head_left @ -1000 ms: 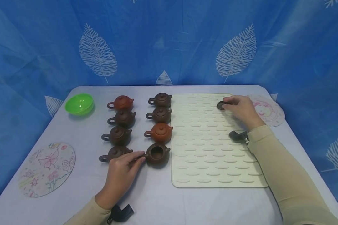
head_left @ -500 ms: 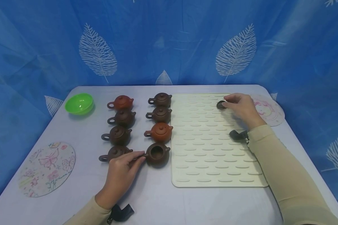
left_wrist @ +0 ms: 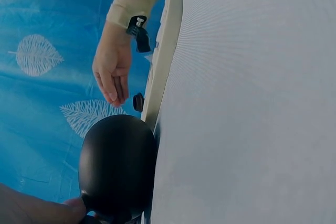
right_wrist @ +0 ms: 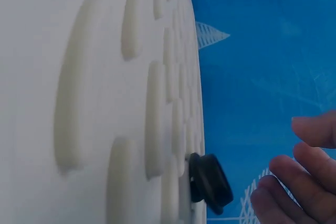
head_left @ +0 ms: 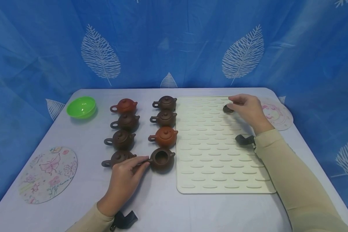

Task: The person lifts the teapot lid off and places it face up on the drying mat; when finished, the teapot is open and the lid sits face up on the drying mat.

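The left hand (head_left: 122, 180) pinches the handle (head_left: 150, 160) of the lidless dark-brown teapot (head_left: 163, 165), which stands on the white tablecloth (head_left: 162, 211) just beside the cream ridged mat (head_left: 213, 145), at the near end of its row, next to a reddish-orange teapot (head_left: 165, 137). The right hand (head_left: 247, 112) hovers with relaxed fingers, thumb apart from them and nothing held, near a small dark lid (right_wrist: 212, 182) resting on the mat's far right part, and the right wrist view shows a gap between fingertips and lid.

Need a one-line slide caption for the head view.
Left hand grips a lidless brown teapot; right hand hovers near a dark teapot lid on the cream mat.
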